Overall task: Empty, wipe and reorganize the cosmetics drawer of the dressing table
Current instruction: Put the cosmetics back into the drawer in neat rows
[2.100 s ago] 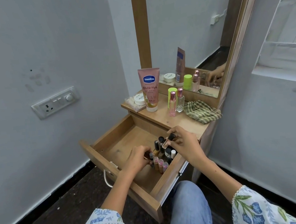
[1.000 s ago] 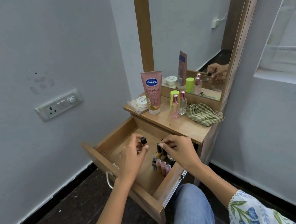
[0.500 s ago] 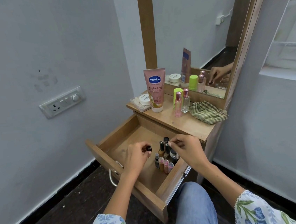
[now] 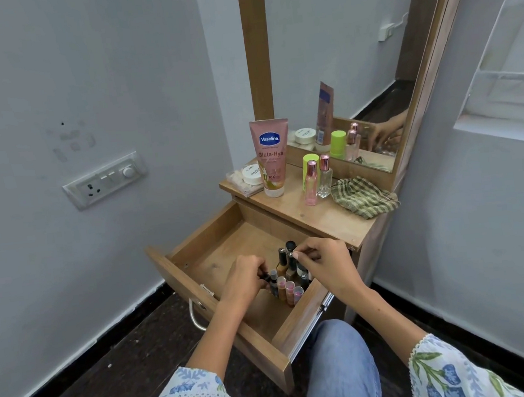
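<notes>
Reorganizing stage: your left hand (image 4: 243, 279) fingers clamp a small bottle (image 4: 266, 277), right hand (image 4: 324, 261) fingers pinch a bottle cap (image 4: 291, 254) at the drawer (image 4: 196, 260) right edge; tube (image 4: 271, 157), perfumes (image 4: 316, 176) wait on worktop (image 4: 321, 218).

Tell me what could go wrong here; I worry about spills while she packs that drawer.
1. The small bottles stand upright, tightly clustered against the right wall of the drawer; the left hand setting another beside them could topple several.
2. The right hand pinches one cap in the cluster, so lifting may nudge neighbours.
3. The drawer juts far out over her knee; a bump might shake everything.
</notes>
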The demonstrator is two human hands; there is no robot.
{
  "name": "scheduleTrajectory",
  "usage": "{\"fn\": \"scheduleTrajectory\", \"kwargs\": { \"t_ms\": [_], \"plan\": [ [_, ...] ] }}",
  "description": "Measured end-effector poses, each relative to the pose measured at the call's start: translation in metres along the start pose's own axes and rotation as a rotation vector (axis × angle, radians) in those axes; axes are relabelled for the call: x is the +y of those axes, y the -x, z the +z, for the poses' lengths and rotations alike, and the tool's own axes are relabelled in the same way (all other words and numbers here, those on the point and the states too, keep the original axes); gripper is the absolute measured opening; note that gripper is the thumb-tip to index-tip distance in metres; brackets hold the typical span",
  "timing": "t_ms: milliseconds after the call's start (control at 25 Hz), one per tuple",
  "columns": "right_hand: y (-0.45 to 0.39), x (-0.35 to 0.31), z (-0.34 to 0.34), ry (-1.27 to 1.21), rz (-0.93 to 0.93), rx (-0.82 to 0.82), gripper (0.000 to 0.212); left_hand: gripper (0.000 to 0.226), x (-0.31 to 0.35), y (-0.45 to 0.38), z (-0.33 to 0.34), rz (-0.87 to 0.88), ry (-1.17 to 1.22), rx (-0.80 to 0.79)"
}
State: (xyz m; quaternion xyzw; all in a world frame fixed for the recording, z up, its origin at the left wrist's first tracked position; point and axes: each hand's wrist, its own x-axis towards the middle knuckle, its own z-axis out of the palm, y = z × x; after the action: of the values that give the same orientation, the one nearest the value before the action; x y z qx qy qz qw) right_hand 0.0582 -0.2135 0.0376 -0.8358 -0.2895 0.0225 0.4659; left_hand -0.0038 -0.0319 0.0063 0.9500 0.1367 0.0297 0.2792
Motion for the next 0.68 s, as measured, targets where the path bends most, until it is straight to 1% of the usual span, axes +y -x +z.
{"fn": "scheduleTrajectory", "kwargs": {
  "t_ms": [200, 600, 680],
  "plan": [
    [0.001, 0.0, -0.002, 0.016, 0.01, -0.018, 0.008, 0.016, -0.001, 0.002, 0.001, 0.025, 0.005, -0.001],
    [-0.001, -0.001, -0.006, 0.031, 0.0, -0.02, 0.008, 0.038, 0.004, 0.011, -0.009, 0.019, -0.038, 0.087],
    [-0.003, -0.002, -0.009, 0.026, -0.014, -0.006, 0.009, 0.038, 0.006, 0.015, -0.015, 0.014, -0.033, 0.125]
  ]
}}
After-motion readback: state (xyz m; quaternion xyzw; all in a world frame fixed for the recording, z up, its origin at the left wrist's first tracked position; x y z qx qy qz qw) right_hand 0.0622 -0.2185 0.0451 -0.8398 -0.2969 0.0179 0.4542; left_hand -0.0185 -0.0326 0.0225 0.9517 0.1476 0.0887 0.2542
